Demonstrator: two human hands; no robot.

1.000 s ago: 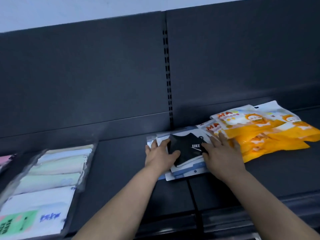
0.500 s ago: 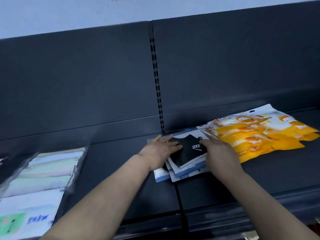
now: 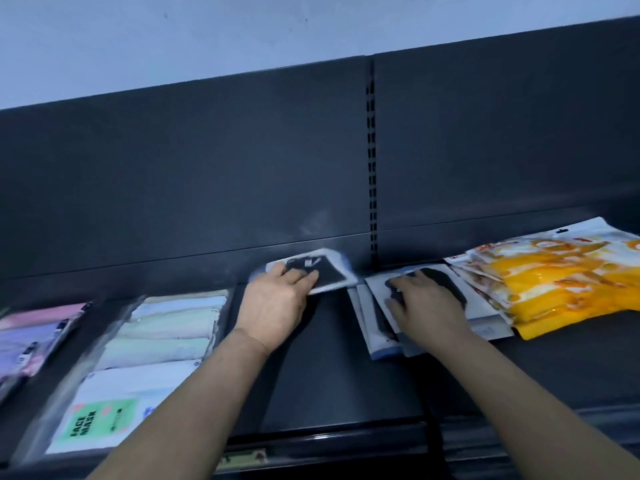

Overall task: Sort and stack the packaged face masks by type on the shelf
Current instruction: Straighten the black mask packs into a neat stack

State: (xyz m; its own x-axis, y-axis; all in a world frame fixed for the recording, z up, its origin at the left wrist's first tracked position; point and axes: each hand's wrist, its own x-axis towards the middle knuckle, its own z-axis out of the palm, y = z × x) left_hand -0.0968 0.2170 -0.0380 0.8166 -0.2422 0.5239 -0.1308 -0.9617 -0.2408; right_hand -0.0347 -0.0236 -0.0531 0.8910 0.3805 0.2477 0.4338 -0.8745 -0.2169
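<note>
My left hand grips a black mask packet with a white and blue border, held at the back of the dark shelf, left of the slotted upright. My right hand rests with fingers spread on the remaining pile of black mask packets, which fans out toward the front. To the right of that pile, several orange and yellow mask packs lie overlapped. The lifted packet is motion-blurred.
At the left lies a clear pack of pastel green and white masks with a green "FACE MASK" label. A pink and purple pack sits at the far left edge. The shelf's back panel rises behind, and a price rail runs along the front.
My left hand has taken the top black mask packet off the pile and carried it left, past the upright. My right hand stays on the pile. The view has swung left.
</note>
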